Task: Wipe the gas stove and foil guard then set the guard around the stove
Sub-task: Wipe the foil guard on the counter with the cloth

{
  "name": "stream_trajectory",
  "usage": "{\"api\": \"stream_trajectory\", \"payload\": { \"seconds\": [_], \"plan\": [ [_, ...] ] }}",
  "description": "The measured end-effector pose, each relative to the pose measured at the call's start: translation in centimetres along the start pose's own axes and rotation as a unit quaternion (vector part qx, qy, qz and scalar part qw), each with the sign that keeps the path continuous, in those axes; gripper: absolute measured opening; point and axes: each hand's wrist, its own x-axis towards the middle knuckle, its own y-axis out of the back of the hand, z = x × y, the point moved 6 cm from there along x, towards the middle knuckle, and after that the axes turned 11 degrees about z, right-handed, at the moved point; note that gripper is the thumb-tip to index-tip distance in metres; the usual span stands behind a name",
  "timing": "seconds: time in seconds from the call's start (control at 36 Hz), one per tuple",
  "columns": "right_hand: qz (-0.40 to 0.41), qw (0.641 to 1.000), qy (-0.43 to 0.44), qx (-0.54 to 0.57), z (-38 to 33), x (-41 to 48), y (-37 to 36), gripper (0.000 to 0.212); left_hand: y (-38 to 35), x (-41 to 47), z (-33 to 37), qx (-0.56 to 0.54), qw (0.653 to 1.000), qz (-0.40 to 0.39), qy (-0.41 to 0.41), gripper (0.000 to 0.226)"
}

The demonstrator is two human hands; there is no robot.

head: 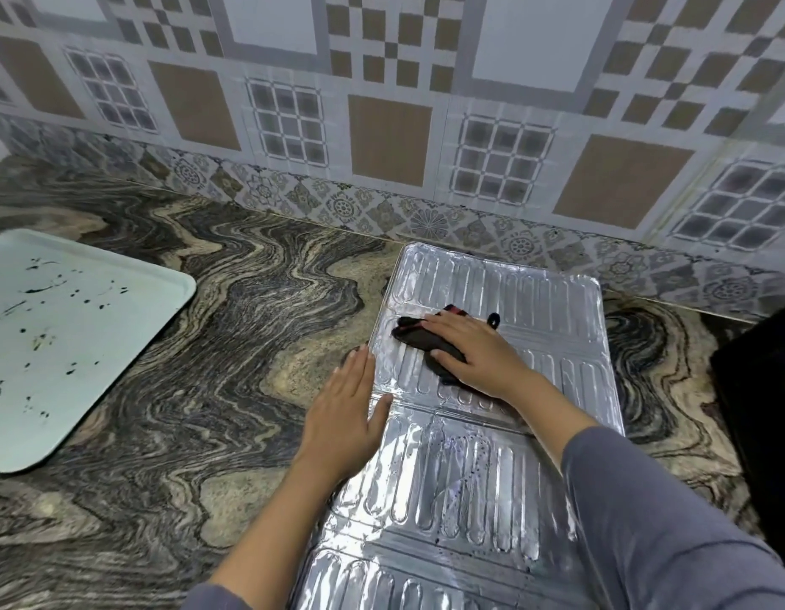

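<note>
The fingers (443,325) of the right hand (474,352) lie nearly straight and close together, pressing a dark cloth (414,334) flat onto the foil guard (527,297). The thumb rests along the cloth's near edge, and nothing is pinched. The left hand (344,416) is flat as well, its fingers (359,367) straight, the palm on the desk (205,345) and the thumb lapping over the guard's left edge at a fold line, pinning it. The guard lies unfolded on the desk, its ribbed panels running from near the tiled wall (381,125) toward the person, and the cloth sits on the far part. The step in hand looks like wiping the foil. Thin foil will probably buckle, so light, even strokes along the ribs and away from the pinning hand should serve best. The nearer panel shows dark specks and likely wants the cloth next. Well apart to the left, a pale tray (131,301) rests on the desk, with scattered dark specks and smears in it. A black slab (760,389) at the right edge may be the stove; I cannot tell.
</note>
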Motion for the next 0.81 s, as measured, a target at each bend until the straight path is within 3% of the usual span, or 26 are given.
{"api": "stream_trajectory", "payload": {
  "seconds": [0.14,0.31,0.47,0.64,0.81],
  "plan": [
    [0.076,0.99,-0.117,-0.011,3.0,-3.9,2.0,0.047,0.1,-0.1,0.2,-0.005,1.0,-0.004,0.001,0.072],
    [0.165,0.95,-0.264,-0.032,5.5,-7.5,3.5,0.043,0.4,0.1,0.4,-0.011,1.0,0.003,-0.002,0.084],
    [0.22,0.895,-0.388,-0.011,5.5,-9.3,3.5,0.047,0.4,0.1,0.3,-0.005,1.0,0.008,-0.009,0.065],
    [0.23,0.881,-0.414,-0.018,3.7,-9.1,2.9,0.045,0.0,0.0,0.3,-0.01,1.0,0.012,-0.015,0.065],
    [0.205,0.894,-0.397,-0.024,1.7,-5.9,1.5,0.047,-0.6,0.2,0.1,-0.018,1.0,0.006,-0.016,0.065]
  ]
}}
